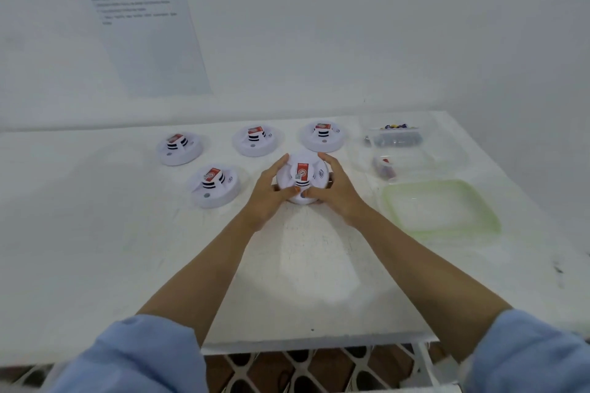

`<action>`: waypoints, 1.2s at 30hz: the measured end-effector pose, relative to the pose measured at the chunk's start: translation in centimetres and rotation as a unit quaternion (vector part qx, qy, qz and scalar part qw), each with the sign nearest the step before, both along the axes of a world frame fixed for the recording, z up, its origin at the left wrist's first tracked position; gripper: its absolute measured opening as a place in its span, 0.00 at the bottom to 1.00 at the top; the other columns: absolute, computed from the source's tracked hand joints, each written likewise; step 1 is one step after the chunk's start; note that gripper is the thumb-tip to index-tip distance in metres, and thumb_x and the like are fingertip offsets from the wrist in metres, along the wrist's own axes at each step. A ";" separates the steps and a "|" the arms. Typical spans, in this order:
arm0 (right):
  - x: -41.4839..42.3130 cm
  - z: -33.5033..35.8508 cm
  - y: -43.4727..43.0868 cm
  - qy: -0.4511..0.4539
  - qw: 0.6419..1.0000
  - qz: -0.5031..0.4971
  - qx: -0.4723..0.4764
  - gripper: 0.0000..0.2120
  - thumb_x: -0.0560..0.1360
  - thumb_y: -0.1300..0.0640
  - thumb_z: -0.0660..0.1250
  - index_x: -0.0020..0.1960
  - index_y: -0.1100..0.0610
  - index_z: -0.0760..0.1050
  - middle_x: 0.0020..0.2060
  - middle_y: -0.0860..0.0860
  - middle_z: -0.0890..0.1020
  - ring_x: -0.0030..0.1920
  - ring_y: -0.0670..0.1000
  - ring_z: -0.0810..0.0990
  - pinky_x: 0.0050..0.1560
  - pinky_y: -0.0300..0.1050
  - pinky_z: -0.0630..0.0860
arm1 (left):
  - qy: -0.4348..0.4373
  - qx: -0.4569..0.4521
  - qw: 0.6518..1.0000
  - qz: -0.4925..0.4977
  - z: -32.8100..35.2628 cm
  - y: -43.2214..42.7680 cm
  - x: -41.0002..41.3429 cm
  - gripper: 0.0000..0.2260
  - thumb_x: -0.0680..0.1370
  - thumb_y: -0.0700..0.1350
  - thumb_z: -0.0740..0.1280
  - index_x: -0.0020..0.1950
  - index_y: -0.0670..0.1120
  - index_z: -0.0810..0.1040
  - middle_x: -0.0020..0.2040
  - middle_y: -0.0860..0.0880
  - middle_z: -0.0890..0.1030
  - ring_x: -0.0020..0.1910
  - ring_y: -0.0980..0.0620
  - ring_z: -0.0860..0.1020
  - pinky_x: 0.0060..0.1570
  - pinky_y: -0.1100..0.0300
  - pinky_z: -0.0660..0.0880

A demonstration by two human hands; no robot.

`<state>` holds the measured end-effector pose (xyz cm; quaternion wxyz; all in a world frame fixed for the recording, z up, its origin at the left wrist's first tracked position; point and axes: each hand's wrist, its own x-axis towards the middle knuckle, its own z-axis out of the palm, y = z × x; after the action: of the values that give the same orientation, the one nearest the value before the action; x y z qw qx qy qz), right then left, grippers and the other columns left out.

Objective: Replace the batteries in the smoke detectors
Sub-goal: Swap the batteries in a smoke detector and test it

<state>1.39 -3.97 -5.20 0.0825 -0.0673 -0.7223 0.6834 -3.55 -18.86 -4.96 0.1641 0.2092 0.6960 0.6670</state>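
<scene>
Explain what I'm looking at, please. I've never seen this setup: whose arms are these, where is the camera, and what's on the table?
There is no machine here. These are a person's two bare arms, filmed by a single camera worn on their head that looks forward and down.

The left hand and right hand grip one smoke detector from either side, with the fingers curled round it. It is at the middle of a white table.

Four other detectors sit untouched to its left and behind it.

On the right is a clear plastic tub holding small items. They may be batteries, but they are too blurred to be sure. Nearer the person lies a green-rimmed lid. A printed sheet hangs on the wall.
</scene>
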 end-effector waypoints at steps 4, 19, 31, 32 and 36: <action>-0.9 -0.3 0.1 0.013 0.997 -0.023 0.066 0.42 0.61 0.61 0.75 0.71 0.58 0.59 0.68 0.57 0.68 0.62 0.51 0.70 0.51 0.31 0.72 | 0.015 -0.004 1.000 0.004 0.0 0.2 -0.2 0.30 0.74 0.33 0.67 0.73 0.47 0.61 0.69 0.50 0.69 0.67 0.48 0.71 0.57 0.65 0.74; -1.7 -1.5 0.2 0.014 0.990 -0.027 0.140 0.41 0.64 0.55 0.71 0.72 0.61 0.58 0.70 0.57 0.66 0.67 0.49 0.66 0.58 0.27 0.63 | 0.068 -0.022 0.996 0.051 -1.6 0.3 -1.0 0.28 0.75 0.37 0.68 0.73 0.47 0.63 0.64 0.52 0.67 0.64 0.56 0.67 0.51 0.71 0.74; -1.2 -1.4 0.3 0.026 0.990 -0.024 0.135 0.41 0.63 0.56 0.73 0.71 0.61 0.59 0.69 0.58 0.68 0.68 0.55 0.68 0.66 0.48 0.67 | 0.081 -0.032 0.994 0.065 -2.2 0.4 -1.1 0.28 0.74 0.39 0.69 0.73 0.49 0.64 0.65 0.53 0.67 0.65 0.56 0.67 0.51 0.72 0.71; -1.2 -1.3 0.2 0.027 0.990 -0.025 0.135 0.41 0.64 0.56 0.73 0.71 0.61 0.59 0.69 0.58 0.68 0.68 0.55 0.68 0.66 0.48 0.67 | 0.082 -0.033 0.994 0.065 -2.2 0.4 -1.1 0.28 0.74 0.39 0.69 0.73 0.49 0.64 0.65 0.53 0.67 0.65 0.56 0.67 0.51 0.71 0.71; -1.3 -1.5 0.4 0.025 0.991 -0.023 0.132 0.39 0.66 0.61 0.75 0.72 0.60 0.59 0.68 0.58 0.68 0.67 0.56 0.68 0.66 0.50 0.68 | 0.077 -0.034 0.994 0.066 -2.2 0.3 -1.2 0.29 0.74 0.39 0.69 0.73 0.49 0.64 0.68 0.50 0.67 0.66 0.55 0.67 0.55 0.68 0.70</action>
<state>0.08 -3.52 -6.65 0.1239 -0.0553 -0.8019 0.5818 -4.71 -18.51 -7.21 0.0722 0.2081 0.7409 0.6344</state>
